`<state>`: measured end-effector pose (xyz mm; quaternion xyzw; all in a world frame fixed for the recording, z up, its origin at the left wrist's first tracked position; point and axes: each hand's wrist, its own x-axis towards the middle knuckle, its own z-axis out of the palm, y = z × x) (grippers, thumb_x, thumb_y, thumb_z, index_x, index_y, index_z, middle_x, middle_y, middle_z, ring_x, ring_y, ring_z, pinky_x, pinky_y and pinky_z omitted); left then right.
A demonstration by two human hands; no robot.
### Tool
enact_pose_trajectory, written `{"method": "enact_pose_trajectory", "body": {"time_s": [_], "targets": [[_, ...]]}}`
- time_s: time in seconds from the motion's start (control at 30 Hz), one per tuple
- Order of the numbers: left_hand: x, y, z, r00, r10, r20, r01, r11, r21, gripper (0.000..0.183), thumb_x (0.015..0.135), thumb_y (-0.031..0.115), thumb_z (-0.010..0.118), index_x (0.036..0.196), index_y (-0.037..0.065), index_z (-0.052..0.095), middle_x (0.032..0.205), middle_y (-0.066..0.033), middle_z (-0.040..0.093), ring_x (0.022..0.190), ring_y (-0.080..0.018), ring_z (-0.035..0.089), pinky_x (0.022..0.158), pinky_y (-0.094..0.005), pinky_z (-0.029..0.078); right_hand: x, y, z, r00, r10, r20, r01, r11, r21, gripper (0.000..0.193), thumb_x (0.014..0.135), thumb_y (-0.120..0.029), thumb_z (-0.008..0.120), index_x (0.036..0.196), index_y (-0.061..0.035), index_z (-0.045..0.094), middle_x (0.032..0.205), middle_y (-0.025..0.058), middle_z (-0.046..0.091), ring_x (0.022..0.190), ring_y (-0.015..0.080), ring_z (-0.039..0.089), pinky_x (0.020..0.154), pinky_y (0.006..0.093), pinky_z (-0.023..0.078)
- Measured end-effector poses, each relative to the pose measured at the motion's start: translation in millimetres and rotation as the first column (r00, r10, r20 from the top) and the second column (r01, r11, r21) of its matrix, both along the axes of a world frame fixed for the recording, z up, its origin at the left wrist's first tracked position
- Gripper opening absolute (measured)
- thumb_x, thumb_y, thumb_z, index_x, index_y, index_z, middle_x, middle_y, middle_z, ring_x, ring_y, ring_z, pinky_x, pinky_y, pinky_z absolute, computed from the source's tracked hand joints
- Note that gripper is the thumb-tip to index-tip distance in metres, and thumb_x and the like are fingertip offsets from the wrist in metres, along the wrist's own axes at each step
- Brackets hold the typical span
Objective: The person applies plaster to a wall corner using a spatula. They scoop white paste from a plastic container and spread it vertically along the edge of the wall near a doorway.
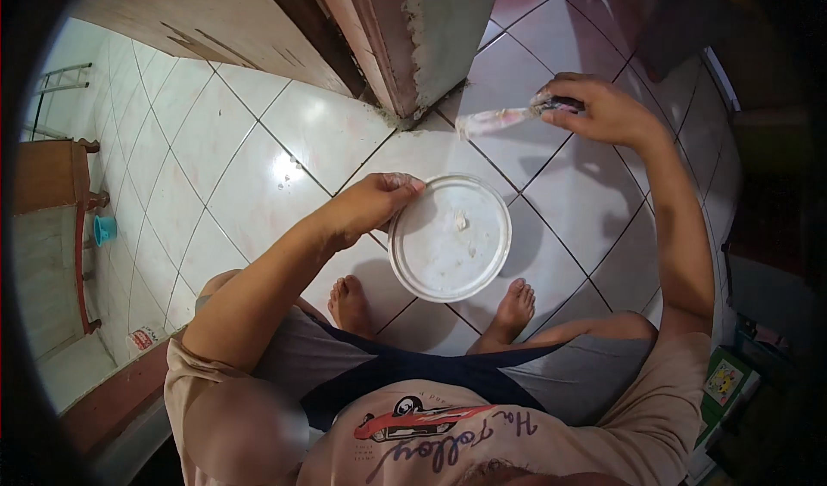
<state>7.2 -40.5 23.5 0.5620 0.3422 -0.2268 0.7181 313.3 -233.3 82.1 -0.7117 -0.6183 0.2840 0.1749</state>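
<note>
Round white lid held level; putty knife raised.

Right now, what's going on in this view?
A person stands barefoot on a white tiled floor. Their left hand grips the rim of a round white lid smeared with pale paste. Their right hand holds a putty knife, its blade coated white, raised near a rough wall corner.
</note>
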Motion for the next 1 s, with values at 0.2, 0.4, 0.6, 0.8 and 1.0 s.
{"method": "enact_pose_trajectory", "body": {"time_s": [0.2,0.4,0.6,0.8,1.0], "targets": [[3,-3,5,0.997,-0.08,-0.01,0.08,0.997,-0.016,0.036,0.1,0.039,0.058,0.112,0.006,0.065,0.09,-0.001,0.065,0.08,-0.0126,0.06,0.077,-0.0305,0.051,3,16,-65,0.993,-0.087,0.075,0.088,0.996,-0.007,0.032,0.094,-0.03,0.062,0.111,-0.0034,0.066,0.096,0.0169,0.067,0.088,0.0298,0.063,0.081,0.0397,0.05],[3,-3,11,0.998,-0.066,-0.017,0.067,0.998,0.008,0.036,0.1,0.04,0.058,0.107,0.006,0.067,0.088,-0.0006,0.065,0.079,-0.0119,0.06,0.077,-0.0298,0.05,-4,45,-88,0.973,-0.161,0.165,0.188,0.968,-0.164,0.034,0.094,-0.038,0.059,0.116,-0.0129,0.066,0.107,0.0136,0.069,0.103,0.0318,0.064,0.088,0.0427,0.05],[0,2,12,0.998,-0.065,-0.015,0.065,0.998,0.001,0.037,0.099,0.04,0.059,0.108,0.005,0.067,0.091,-0.0019,0.066,0.08,-0.0127,0.06,0.077,-0.0307,0.05,-5,63,-91,0.965,-0.102,0.24,0.159,0.96,-0.229,0.032,0.092,-0.036,0.062,0.113,-0.0124,0.067,0.106,0.013,0.068,0.099,0.0304,0.064,0.086,0.0432,0.05],[-7,6,4,1.0,0.002,-0.008,-0.002,1.0,0.016,0.03,0.1,0.034,0.058,0.105,0.006,0.07,0.082,0.0012,0.065,0.069,-0.0088,0.057,0.064,-0.0268,0.048,-4,74,-100,0.96,-0.105,0.258,0.164,0.962,-0.217,0.029,0.092,-0.035,0.062,0.11,-0.0127,0.068,0.102,0.0113,0.07,0.095,0.029,0.066,0.084,0.0443,0.051],[-12,10,4,1.0,0.014,0.004,-0.014,1.0,0.014,0.03,0.099,0.035,0.059,0.104,0.008,0.071,0.08,0.0017,0.066,0.068,-0.0087,0.056,0.062,-0.0265,0.047,1,87,-102,0.964,-0.083,0.254,0.143,0.963,-0.229,0.029,0.091,-0.038,0.061,0.107,-0.0159,0.07,0.099,0.0098,0.072,0.096,0.0296,0.068,0.086,0.0441,0.052]]}}
